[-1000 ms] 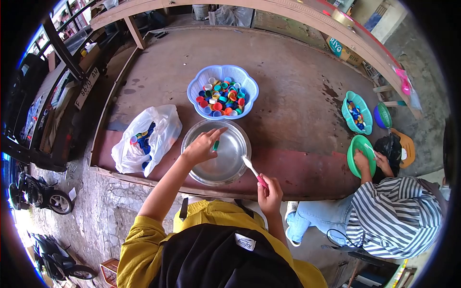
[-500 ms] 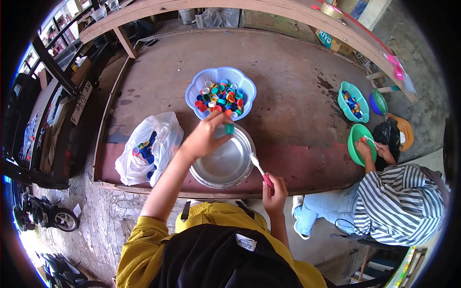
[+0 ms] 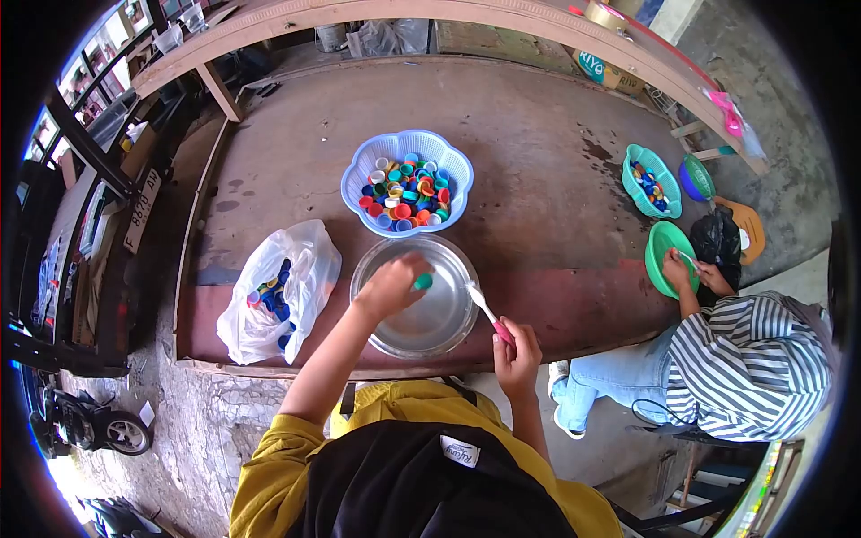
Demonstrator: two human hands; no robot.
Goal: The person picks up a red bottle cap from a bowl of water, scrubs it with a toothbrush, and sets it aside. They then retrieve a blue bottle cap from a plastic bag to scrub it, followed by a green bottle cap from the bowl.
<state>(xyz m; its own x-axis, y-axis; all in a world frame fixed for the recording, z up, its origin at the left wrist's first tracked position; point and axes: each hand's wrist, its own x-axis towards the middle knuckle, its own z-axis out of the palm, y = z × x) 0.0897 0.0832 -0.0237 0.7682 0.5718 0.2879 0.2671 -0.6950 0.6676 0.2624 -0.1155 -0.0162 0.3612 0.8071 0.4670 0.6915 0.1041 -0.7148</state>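
Note:
My left hand is closed on a green bottle cap, held over a metal basin of water at the table's front. In my right hand is a toothbrush with a pink and white handle, its head by the basin's right rim. Just behind the basin stands a blue plastic basket full of bottle caps in many colours. A white plastic bag with mostly blue caps lies left of the basin.
At the right, a person in a striped shirt works over a green bowl. Near them are a teal basket of caps and a black plastic bag. A wooden beam spans the brown table's far side.
My left hand has come down from the basket's front edge to the basin, bringing the green cap along. My right hand keeps the toothbrush in nearly the same spot.

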